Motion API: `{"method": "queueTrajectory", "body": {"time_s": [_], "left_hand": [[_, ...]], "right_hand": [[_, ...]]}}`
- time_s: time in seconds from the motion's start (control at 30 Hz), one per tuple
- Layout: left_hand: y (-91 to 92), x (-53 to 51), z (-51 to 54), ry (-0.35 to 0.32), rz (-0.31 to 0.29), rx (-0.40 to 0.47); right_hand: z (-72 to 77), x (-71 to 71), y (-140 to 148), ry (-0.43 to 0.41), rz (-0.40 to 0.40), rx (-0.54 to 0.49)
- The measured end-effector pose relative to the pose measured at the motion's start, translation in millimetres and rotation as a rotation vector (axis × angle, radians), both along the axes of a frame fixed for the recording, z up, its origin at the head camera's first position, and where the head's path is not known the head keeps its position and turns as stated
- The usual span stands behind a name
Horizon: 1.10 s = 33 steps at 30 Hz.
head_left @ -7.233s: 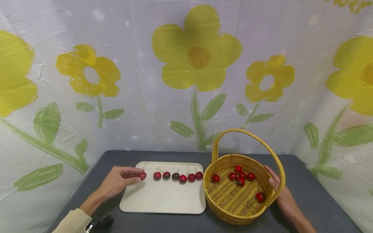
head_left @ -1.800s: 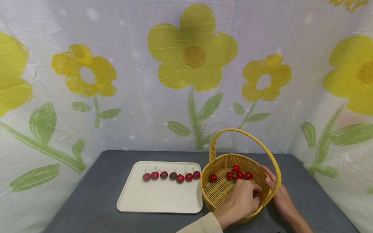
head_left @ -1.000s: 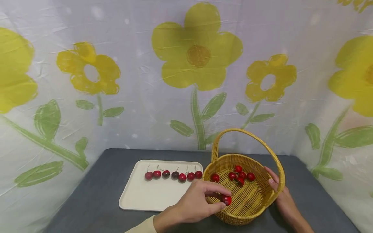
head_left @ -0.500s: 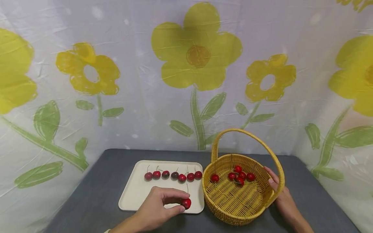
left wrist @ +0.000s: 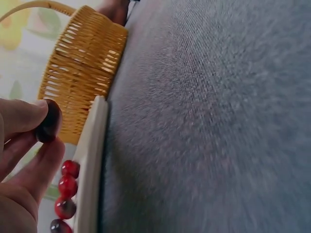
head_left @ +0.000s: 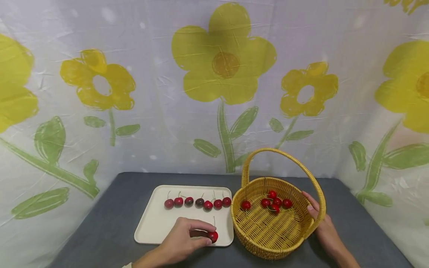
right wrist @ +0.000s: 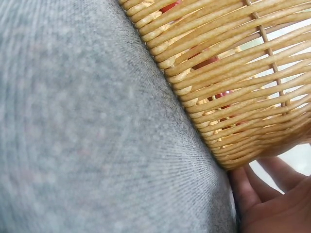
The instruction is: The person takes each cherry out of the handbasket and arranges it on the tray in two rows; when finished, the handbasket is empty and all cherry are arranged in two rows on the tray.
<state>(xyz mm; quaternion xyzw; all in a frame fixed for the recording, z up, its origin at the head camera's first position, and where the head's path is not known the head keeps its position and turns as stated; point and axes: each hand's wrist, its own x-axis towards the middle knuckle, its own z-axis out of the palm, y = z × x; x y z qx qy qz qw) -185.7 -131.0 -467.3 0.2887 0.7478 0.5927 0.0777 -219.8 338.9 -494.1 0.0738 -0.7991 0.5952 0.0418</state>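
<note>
My left hand [head_left: 182, 240] pinches a dark red cherry [head_left: 213, 236] between thumb and fingers, its thin stem pointing up. They are over the front right corner of the white tray [head_left: 151, 230]. In the left wrist view the same cherry [left wrist: 50, 121] looks almost black at the fingertips; whether it touches the tray I cannot tell. A row of several cherries [head_left: 207, 205] lies along the tray's back half. My right hand [head_left: 326, 230] holds the right side of the yellow wicker basket [head_left: 268, 249], thumb at the rim. Several red cherries [head_left: 276, 201] lie inside the basket.
The basket's tall arched handle [head_left: 285, 152] rises over its opening. Tray and basket stand side by side, nearly touching, on a dark grey cloth-covered table [head_left: 117, 208]. Behind the table hangs a pale curtain [head_left: 151, 141] printed with yellow flowers.
My left hand set a cherry at the row's left end, then took another from the basket's front right and carried it left to the tray's front right corner. My right hand stayed put.
</note>
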Motion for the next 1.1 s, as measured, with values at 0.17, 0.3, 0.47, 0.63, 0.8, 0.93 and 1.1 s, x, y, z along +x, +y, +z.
{"method": "queueTrajectory", "body": {"time_s": [0.17, 0.3, 0.47, 0.63, 0.8, 0.93, 1.1], "left_hand": [[13.8, -8.0, -9.6, 0.016, 0.017, -0.056], [21.7, -13.7, -15.9, 0.072, 0.045, -0.125], [30.2, -18.2, -20.6, 0.123, 0.078, -0.177], [39.5, -21.1, -22.8, 0.192, 0.103, -0.229], [43.9, -21.7, -23.1, 0.175, 0.097, -0.23], [42.3, -20.7, -20.1, 0.149, 0.1, -0.216], [34.7, -19.3, -10.6, 0.057, 0.109, -0.144]], "right_hand": [[-1.0, 0.4, 0, 0.006, -0.002, 0.004], [-0.9, 0.9, -1, 0.008, -0.001, 0.006], [-0.5, 0.7, -1, 0.007, 0.004, 0.008], [-0.3, 1.0, -1, 0.004, 0.0, 0.005], [0.0, 1.1, -1, 0.001, 0.003, 0.008], [0.7, 0.4, -2, -0.004, -0.008, 0.014], [1.6, -0.2, -1, -0.01, -0.011, 0.014]]}}
